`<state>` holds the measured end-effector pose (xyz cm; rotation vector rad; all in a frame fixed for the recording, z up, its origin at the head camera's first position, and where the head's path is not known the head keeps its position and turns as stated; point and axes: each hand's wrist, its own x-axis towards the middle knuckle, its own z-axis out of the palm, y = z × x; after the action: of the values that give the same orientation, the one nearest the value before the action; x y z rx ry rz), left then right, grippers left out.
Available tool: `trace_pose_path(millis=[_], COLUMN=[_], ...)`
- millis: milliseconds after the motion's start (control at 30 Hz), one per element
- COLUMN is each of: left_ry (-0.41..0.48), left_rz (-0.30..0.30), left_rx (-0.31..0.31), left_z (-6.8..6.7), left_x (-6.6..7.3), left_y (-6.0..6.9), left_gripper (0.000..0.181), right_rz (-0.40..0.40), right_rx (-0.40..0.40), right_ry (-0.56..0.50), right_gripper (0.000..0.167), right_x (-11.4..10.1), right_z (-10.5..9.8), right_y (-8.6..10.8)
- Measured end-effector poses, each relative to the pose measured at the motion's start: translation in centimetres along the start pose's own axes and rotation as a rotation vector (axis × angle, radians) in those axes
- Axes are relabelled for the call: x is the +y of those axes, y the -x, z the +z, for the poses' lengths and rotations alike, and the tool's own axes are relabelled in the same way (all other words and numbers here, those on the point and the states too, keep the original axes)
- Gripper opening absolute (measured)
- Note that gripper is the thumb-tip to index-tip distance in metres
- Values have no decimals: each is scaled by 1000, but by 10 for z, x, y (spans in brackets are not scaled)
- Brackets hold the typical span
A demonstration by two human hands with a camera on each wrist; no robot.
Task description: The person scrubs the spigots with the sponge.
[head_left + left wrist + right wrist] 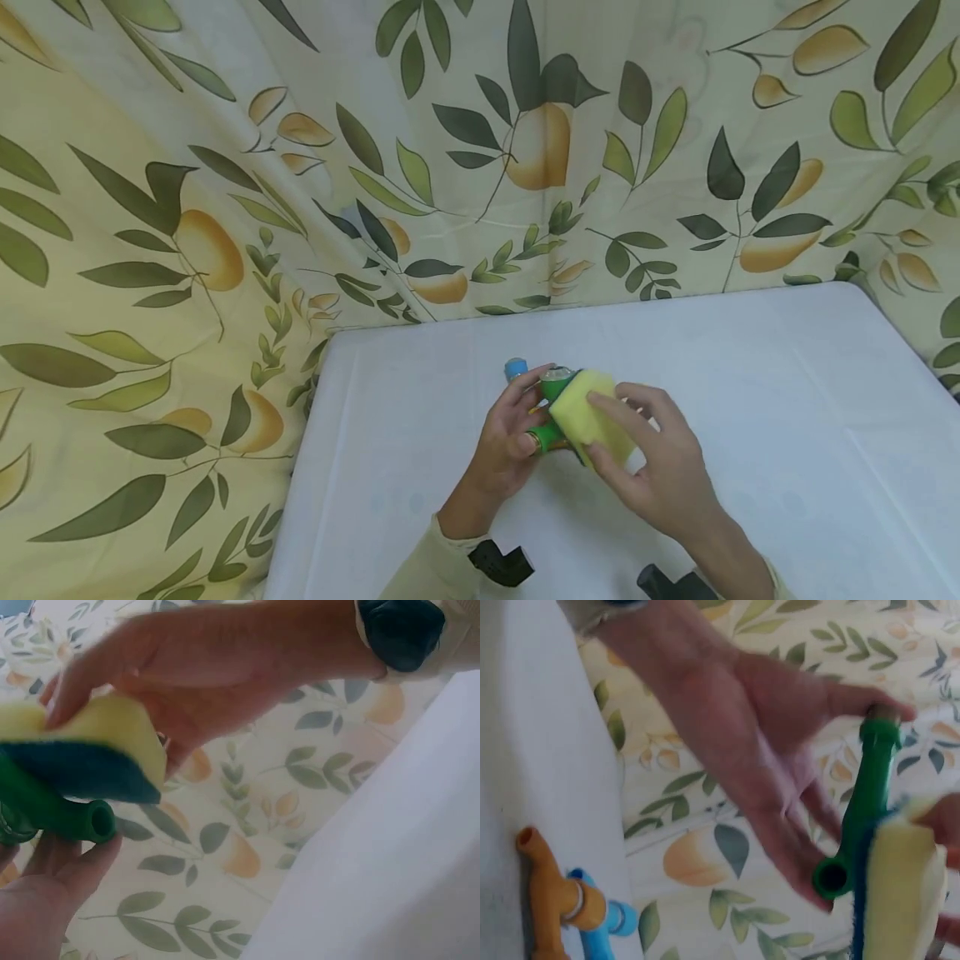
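A green plastic tap (866,780) is held in my left hand (501,446), the thumb at one end and fingertips at the other in the right wrist view. My right hand (667,467) grips a sponge (596,417) with yellow foam and a dark scouring side. That dark side lies against the green tap (60,810), covering part of it in the left wrist view. An orange tap (547,900) and a blue tap (596,930) rest on the table. Only the blue end shows clearly behind my left hand in the head view.
The table (787,400) has a white cover. Behind it and to the left hangs a leaf-and-fruit patterned cloth (465,167). Dark wrist devices (501,562) sit at both cuffs.
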<state>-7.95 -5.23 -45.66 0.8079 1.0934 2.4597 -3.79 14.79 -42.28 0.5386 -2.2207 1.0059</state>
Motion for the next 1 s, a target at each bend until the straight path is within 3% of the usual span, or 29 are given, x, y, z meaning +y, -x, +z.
trace_pose_path(millis=[133,233,367,500,600,700,867,1000], left_ry=[-77,-143,-259,-498,-732,-910,-1046,-1131], left_rz=[-28,-6,22,55,53,44,105,136], left_rx=[-40,-64,-90,-137,-120,-93,-107,-131], left_z=[1,-1,-6,-10,-10,-9,-9,-10], left_x=[0,2,4,9,13,16,17,17], left_y=[1,1,1,1,1,2,3,2], left_gripper=[108,112,110,104,103,108,108,111], right_rz=[21,-20,18,10,45,48,40,37], right_rx=[64,64,37,-10,-32,-53,-54,-99], right_ry=[-3,-25,-23,-23,-1,5,6,20], right_gripper=[55,57,48,45,47,52,50,56], right_x=[2,4,5,4,4,4,5,6], right_z=[0,-1,-6,-12,-14,-16,-17,-19], right_y=[-1,-2,-5,-7,-10,-10,-12,-14])
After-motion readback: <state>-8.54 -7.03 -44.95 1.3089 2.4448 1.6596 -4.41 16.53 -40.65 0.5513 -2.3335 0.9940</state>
